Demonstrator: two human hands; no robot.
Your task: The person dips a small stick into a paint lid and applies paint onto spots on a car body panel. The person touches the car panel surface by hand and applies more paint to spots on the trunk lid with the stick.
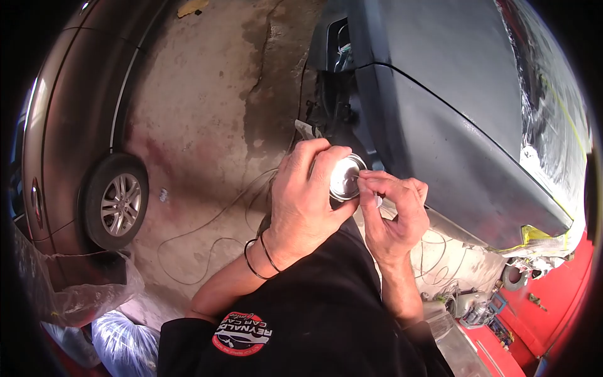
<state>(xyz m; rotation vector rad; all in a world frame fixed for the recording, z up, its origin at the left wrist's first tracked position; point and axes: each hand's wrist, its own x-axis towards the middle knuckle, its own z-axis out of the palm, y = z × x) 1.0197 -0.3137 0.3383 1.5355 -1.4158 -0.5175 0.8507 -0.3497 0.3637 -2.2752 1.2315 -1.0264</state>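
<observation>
Fingers and thumb of my left hand (308, 195) wrap around a small round metal can (347, 178), its shiny silver end turned up toward me. My right hand (397, 210) is closed in a pinch at the can's right edge. A thin pale piece seems to stick out from its fingertips over the silver end, and a small white bit (379, 201) shows below them. Most of that piece is hidden by the fingers, so I cannot make out its kind. The can's side is largely covered by my left hand.
A dark grey car body (452, 125) with plastic-and-tape masking stands close on the right. Another car (69, 125) is at left, with a wheel (119, 204). A thin hose (207, 235) loops over the concrete floor. Plastic-wrapped bundles lie lower left; tools and red surfaces lower right.
</observation>
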